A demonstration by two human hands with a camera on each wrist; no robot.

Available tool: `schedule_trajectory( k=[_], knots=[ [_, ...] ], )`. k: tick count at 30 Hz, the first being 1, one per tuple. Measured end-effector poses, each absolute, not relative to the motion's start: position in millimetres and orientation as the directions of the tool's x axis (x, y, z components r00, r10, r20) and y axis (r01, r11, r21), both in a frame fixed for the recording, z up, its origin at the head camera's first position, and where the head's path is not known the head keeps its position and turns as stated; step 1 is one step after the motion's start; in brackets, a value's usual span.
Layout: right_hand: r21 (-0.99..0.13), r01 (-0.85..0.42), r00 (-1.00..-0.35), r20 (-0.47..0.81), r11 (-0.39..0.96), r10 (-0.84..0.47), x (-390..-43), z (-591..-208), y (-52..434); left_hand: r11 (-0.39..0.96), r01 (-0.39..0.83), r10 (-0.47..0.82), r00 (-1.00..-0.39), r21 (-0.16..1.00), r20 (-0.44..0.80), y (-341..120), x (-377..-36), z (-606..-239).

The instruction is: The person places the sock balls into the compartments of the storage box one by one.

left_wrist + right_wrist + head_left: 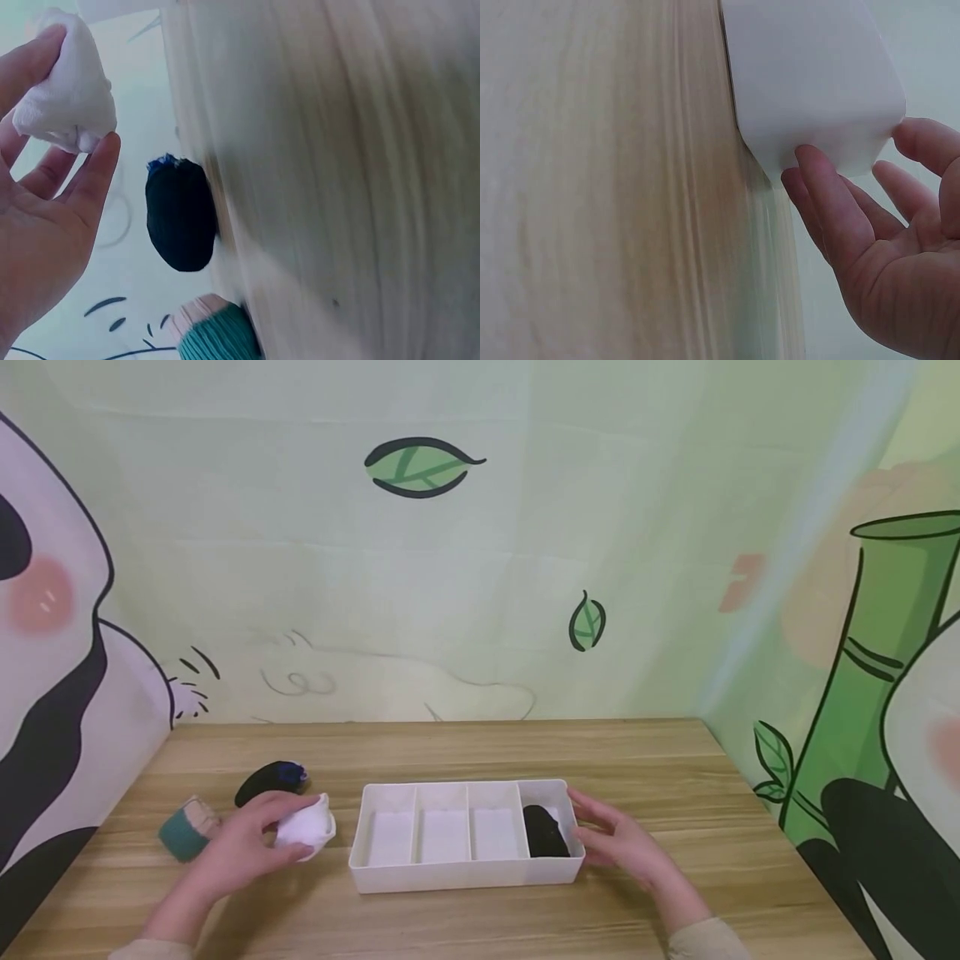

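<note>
In the head view my left hand (243,843) pinches a folded white sock (306,828) between thumb and fingers, above the table left of the box. The left wrist view shows the white sock (71,94) as a compact bundle. My right hand (622,839) touches the right end of a white divided box (468,875), its fingers extended against the end wall (810,67) in the right wrist view. A black bundle (544,832), seemingly a folded sock, lies in the box's rightmost compartment. The other compartments show bare bottoms.
Beyond my left hand lies a rolled black sock (268,783) with a blue patterned end. A rolled teal sock (183,835) with a pinkish-beige part sits at the left. Behind the wooden table (450,752) stands a printed cloth backdrop (300,568).
</note>
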State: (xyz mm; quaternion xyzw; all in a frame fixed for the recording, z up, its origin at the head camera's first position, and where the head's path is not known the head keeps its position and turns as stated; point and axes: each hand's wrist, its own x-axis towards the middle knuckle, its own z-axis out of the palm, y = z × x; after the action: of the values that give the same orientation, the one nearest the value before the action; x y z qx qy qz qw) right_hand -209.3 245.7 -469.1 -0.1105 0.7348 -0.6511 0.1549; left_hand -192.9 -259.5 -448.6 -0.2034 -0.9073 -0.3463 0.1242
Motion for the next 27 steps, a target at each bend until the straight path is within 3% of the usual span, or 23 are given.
schedule_trajectory(
  k=[15,27],
  knots=[
    [-0.992,0.046,-0.928,-0.087,0.121,-0.363,-208,-467,245,0.68,0.483,0.272,-0.865,0.552,0.422,-241,-193,-443],
    [-0.994,0.046,-0.924,-0.081,0.101,-0.375,-209,-468,245,0.61,0.495,0.241,-0.86,0.619,0.45,-219,-198,-440]
  ],
)
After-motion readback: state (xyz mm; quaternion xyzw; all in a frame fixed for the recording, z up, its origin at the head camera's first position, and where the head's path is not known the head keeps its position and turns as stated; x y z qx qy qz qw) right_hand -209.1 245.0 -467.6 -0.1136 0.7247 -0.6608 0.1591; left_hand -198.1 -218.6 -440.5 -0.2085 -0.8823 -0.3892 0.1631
